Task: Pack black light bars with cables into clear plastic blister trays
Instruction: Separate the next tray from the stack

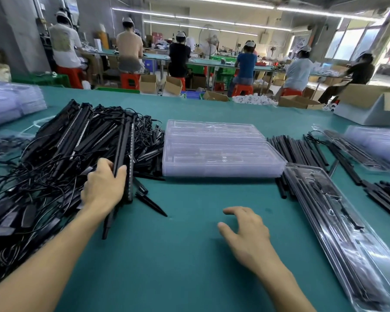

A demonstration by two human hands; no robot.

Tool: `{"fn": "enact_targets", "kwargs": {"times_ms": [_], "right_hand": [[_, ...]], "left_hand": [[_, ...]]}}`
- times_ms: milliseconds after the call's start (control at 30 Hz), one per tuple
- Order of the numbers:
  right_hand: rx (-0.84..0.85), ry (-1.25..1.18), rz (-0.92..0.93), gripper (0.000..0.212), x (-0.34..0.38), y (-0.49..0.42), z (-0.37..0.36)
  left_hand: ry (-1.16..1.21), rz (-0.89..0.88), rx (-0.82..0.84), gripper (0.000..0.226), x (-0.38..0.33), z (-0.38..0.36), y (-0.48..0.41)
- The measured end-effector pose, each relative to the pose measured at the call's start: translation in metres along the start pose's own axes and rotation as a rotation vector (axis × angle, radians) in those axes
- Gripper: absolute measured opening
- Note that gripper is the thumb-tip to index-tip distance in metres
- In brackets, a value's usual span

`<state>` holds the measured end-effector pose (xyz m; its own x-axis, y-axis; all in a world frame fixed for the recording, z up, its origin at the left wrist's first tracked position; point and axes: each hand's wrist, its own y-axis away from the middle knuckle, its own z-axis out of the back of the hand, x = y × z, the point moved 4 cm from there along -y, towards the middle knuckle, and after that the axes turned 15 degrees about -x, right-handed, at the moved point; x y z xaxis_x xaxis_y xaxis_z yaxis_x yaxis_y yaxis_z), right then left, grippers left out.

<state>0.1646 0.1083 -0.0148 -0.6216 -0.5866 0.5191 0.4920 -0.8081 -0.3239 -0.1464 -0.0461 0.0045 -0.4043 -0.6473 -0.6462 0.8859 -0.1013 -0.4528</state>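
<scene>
Left hand [104, 185] — grip clamped round a black light bar [121, 143] at the pile's [54, 154] edge. Right hand [245, 233] palm-down over the counter [178, 266] — fingers apart, holding nothing.

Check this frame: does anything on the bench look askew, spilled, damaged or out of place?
Nothing looks damaged or spilled. The heap of light bars on the left is a tangled mess, where the left hand grips one bar. A few black spikes lie loose on the mat beside it. The filled tray lies slanted at right.

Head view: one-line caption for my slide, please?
Left hand grips a light bar at the pile; right hand open, short of the empty trays.
</scene>
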Motion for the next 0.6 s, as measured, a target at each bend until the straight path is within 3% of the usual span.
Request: {"fn": "enact_targets", "kwargs": {"times_ms": [100, 233, 300, 433, 500, 600], "right_hand": [[0.006, -0.042, 0.059, 0.036, 0.008, -0.029, -0.007], [-0.129, -0.014, 0.24, 0.037, 0.04, -0.097, -0.009], [-0.117, -0.014, 0.287, 0.037, 0.056, -0.128, -0.015], [0.058, 0.01, 0.332, 0.02, 0.073, -0.163, -0.039], [0.08, -0.043, 0.31, 0.015, 0.07, -0.17, -0.047], [0.123, -0.155, 0.24, 0.013, 0.065, -0.177, -0.05]], "left_hand": [[-0.125, -0.014, 0.023, 0.029, 0.014, 0.001, -0.004], [-0.14, -0.055, 0.039, 0.033, 0.016, -0.001, 0.001], [-0.156, -0.084, 0.012, 0.037, 0.011, 0.0, 0.005], [-0.249, -0.423, -0.21, 0.026, -0.019, 0.011, 0.012], [-0.186, -0.527, -0.216, 0.011, -0.039, 0.009, 0.015], [0.147, -0.265, 0.018, 0.007, -0.062, -0.015, 0.011]]}}
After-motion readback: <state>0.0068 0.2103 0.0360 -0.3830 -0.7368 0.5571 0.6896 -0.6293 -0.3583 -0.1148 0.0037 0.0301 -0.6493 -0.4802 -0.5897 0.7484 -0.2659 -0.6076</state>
